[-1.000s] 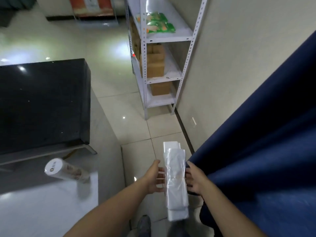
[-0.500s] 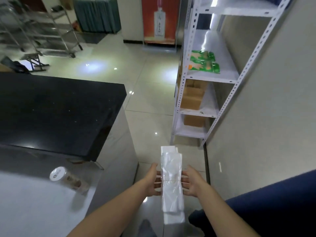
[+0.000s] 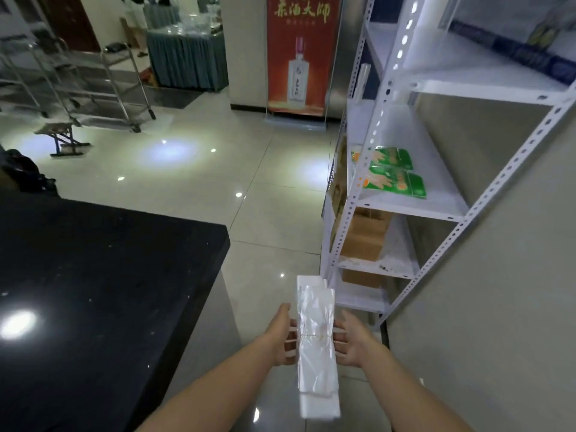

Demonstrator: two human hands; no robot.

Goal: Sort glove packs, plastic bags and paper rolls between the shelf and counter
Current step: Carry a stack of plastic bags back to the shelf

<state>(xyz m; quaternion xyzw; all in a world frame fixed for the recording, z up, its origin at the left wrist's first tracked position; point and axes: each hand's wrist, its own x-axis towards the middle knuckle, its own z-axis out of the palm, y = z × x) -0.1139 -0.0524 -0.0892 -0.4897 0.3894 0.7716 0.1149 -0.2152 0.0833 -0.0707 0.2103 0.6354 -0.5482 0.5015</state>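
Note:
I carry a long white bundle of plastic bags (image 3: 316,347), tied round its middle, level in front of me. My left hand (image 3: 283,336) holds its left side and my right hand (image 3: 350,341) holds its right side, fingers underneath. Ahead on the right stands the white metal shelf (image 3: 405,210). Two green glove packs (image 3: 394,174) lie on its middle board. The black counter (image 3: 93,275) fills the left side.
Brown cardboard boxes (image 3: 363,241) sit on the shelf's lower boards. A dark blue long item (image 3: 511,54) lies on an upper board. A red banner (image 3: 300,54), metal carts (image 3: 81,79) and a stool (image 3: 62,135) stand across the tiled floor.
My view has risen and turned toward the shelf, which is now closer. The paper roll on the counter and the blue cloth have left the view. Both hands keep holding the bundle.

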